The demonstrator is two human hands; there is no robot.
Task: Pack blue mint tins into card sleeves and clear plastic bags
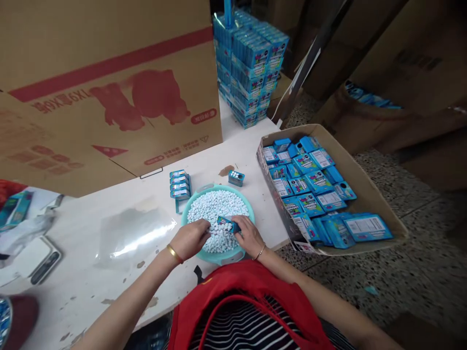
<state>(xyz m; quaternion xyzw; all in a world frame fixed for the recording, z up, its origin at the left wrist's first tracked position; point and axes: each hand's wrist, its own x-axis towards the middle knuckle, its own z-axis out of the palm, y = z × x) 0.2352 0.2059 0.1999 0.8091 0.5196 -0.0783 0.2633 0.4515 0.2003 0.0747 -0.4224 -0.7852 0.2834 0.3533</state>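
A white table [204, 167] is spreading across a workroom, with a speckled floor [419, 243] showing at the right. At the far left, a maroon container [25, 313] and a white device [34, 262] are sitting near the table's edge, and a big printed cardboard box [109, 48] is standing behind them. A clear plastic sheet [127, 238] is lying flat, catching the light. Next, four small blue packs [179, 184] are standing in a row near the basin. The left hand [190, 237] is reaching in over its rim, thumb and fingers drawn together; whether they are pinching any sweets, I cannot tell. The round turquoise basin [185, 216] is holding a mass of small pale sweets [204, 206]. Over them, the right hand [250, 237] is gripping a small blue carton [231, 225], which is lying tilted. If that grip is slackening or the tilt is growing, sweets could be spilling out, and too tight a squeeze could be creasing the thin card. Beyond the basin, a lone filled box [236, 179] is standing within reach of a careless knuckle. Farther right, wrapped stacks [251, 73] are towering, and an open tray [368, 194] is holding many loose packets [314, 180].
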